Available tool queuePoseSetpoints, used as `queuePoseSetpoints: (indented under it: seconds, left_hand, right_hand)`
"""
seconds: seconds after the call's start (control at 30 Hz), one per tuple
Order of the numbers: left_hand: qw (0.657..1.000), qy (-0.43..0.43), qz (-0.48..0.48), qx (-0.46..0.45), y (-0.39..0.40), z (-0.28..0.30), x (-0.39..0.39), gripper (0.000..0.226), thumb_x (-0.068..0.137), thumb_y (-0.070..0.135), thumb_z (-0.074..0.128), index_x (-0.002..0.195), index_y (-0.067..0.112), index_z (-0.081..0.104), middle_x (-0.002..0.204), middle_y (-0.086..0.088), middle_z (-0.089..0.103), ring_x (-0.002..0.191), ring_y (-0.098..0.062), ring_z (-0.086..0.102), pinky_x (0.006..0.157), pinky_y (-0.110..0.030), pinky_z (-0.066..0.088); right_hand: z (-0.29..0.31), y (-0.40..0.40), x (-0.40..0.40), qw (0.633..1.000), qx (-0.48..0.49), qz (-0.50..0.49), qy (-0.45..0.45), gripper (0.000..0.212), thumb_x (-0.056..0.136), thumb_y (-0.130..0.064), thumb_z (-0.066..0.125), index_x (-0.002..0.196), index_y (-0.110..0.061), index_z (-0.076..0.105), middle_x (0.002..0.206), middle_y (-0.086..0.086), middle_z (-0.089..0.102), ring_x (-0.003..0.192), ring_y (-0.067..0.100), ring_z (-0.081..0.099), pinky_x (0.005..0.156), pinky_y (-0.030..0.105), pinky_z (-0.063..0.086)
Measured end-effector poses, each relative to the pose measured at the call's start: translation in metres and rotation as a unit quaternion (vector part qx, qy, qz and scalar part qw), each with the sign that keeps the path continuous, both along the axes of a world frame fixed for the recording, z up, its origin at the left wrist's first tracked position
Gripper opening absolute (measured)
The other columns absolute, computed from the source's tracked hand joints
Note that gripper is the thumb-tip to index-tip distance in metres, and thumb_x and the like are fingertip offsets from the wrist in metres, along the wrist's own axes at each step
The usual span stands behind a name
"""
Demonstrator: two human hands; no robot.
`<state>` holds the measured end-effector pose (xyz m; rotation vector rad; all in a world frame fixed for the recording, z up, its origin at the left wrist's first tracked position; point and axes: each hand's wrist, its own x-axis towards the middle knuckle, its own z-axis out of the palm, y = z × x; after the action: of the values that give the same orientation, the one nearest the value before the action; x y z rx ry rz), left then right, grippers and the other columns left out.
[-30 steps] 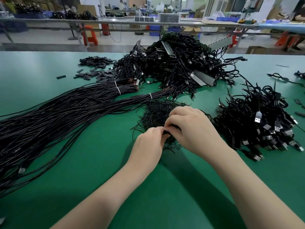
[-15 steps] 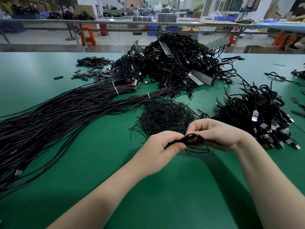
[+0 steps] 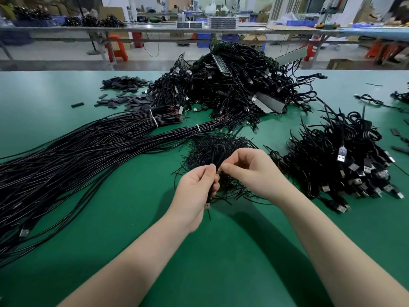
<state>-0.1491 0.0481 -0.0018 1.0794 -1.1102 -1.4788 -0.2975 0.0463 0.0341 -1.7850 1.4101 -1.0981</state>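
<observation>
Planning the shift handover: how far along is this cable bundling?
Done: a pile of coiled USB cables lies at the right. In hand: the left hand grips one folded black cable, and the right hand pinches its top, above the heap of black ties. Left: two long banded bundles of straight cables at the left look uncoiled, so much likely remains.

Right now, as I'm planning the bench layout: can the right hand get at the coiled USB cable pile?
Probably yes: the pile lies beside the right hand, nothing between, though it pinches a cable.
</observation>
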Motion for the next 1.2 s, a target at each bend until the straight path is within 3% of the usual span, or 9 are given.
queuePoseSetpoints:
  seconds: [0.1, 0.23, 0.4, 0.53, 0.67, 0.8, 1.03, 1.2]
  left_hand:
    - [0.999, -0.013, 0.036, 0.001, 0.004, -0.002, -0.003, 0.030, 0.100, 0.026, 0.053, 0.073, 0.016, 0.061, 0.059, 0.008, 0.055, 0.057, -0.008, 0.045, 0.059, -0.026, 0.035]
    - [0.996, -0.006, 0.079, -0.034, 0.006, -0.002, -0.006, 0.020, 0.098, 0.019, 0.055, 0.082, 0.016, 0.065, 0.059, 0.013, 0.057, 0.054, 0.000, 0.050, 0.050, -0.010, 0.039]
    - [0.993, 0.014, 0.097, -0.065, 0.005, -0.006, -0.003, 0.014, 0.097, 0.016, 0.058, 0.100, 0.028, 0.063, 0.065, 0.013, 0.065, 0.061, -0.001, 0.056, 0.063, -0.014, 0.047]
    - [0.993, 0.003, 0.093, -0.078, 0.003, -0.004, -0.001, 0.015, 0.097, 0.017, 0.058, 0.098, 0.030, 0.065, 0.066, 0.013, 0.065, 0.062, 0.000, 0.056, 0.063, -0.014, 0.048]
    - [0.994, 0.097, 0.040, 0.011, 0.001, 0.003, 0.000, 0.014, 0.098, 0.020, 0.056, 0.105, 0.018, 0.068, 0.066, 0.008, 0.059, 0.056, -0.003, 0.051, 0.053, -0.017, 0.045]
    - [0.990, 0.135, 0.018, 0.039, 0.000, 0.006, 0.002, 0.017, 0.098, 0.019, 0.055, 0.091, 0.015, 0.071, 0.067, 0.005, 0.058, 0.054, -0.003, 0.048, 0.052, -0.017, 0.044]
    - [0.981, 0.175, -0.008, 0.077, -0.002, 0.006, 0.003, 0.012, 0.097, 0.020, 0.056, 0.093, 0.014, 0.065, 0.064, 0.005, 0.054, 0.053, -0.004, 0.049, 0.053, -0.019, 0.045]
    - [0.978, 0.187, -0.011, 0.089, -0.001, 0.006, 0.004, 0.016, 0.097, 0.021, 0.056, 0.086, 0.014, 0.066, 0.065, 0.005, 0.054, 0.053, -0.005, 0.048, 0.052, -0.019, 0.044]
  right_hand:
    - [-0.001, 0.002, 0.002, 0.997, -0.014, -0.013, 0.069, 0.028, 0.086, -0.015, 0.070, 0.066, -0.032, 0.061, 0.067, -0.017, 0.064, 0.059, -0.002, 0.052, 0.062, 0.016, 0.042]
    - [0.000, 0.003, 0.005, 0.997, -0.026, -0.027, 0.071, 0.026, 0.086, -0.018, 0.069, 0.067, -0.032, 0.061, 0.070, -0.016, 0.066, 0.060, -0.001, 0.055, 0.061, 0.014, 0.043]
    - [-0.001, 0.004, 0.009, 0.998, -0.007, -0.038, 0.052, 0.020, 0.086, -0.022, 0.069, 0.068, -0.029, 0.063, 0.073, -0.003, 0.070, 0.060, 0.007, 0.055, 0.062, 0.024, 0.047]
    - [0.000, 0.004, 0.009, 0.997, 0.057, -0.024, -0.037, 0.016, 0.090, -0.021, 0.067, 0.074, -0.021, 0.064, 0.065, -0.007, 0.063, 0.053, -0.001, 0.050, 0.055, 0.013, 0.039]
    - [0.000, 0.007, 0.008, 0.982, 0.124, 0.020, -0.140, 0.013, 0.092, -0.026, 0.065, 0.082, -0.017, 0.066, 0.070, -0.008, 0.068, 0.063, 0.002, 0.059, 0.053, 0.015, 0.041]
    - [0.001, 0.008, 0.010, 0.979, 0.121, 0.020, -0.165, 0.014, 0.082, -0.032, 0.075, 0.086, -0.019, 0.074, 0.081, -0.001, 0.075, 0.065, 0.006, 0.063, 0.052, 0.018, 0.044]
    - [-0.002, 0.008, 0.012, 0.957, 0.177, 0.019, -0.230, 0.008, 0.078, -0.027, 0.078, 0.084, -0.023, 0.080, 0.080, 0.000, 0.075, 0.068, 0.006, 0.064, 0.054, 0.015, 0.045]
    - [-0.006, 0.010, 0.018, 0.963, 0.118, -0.028, -0.241, 0.003, 0.076, -0.022, 0.081, 0.075, -0.024, 0.079, 0.075, 0.003, 0.075, 0.065, 0.007, 0.066, 0.055, 0.017, 0.048]
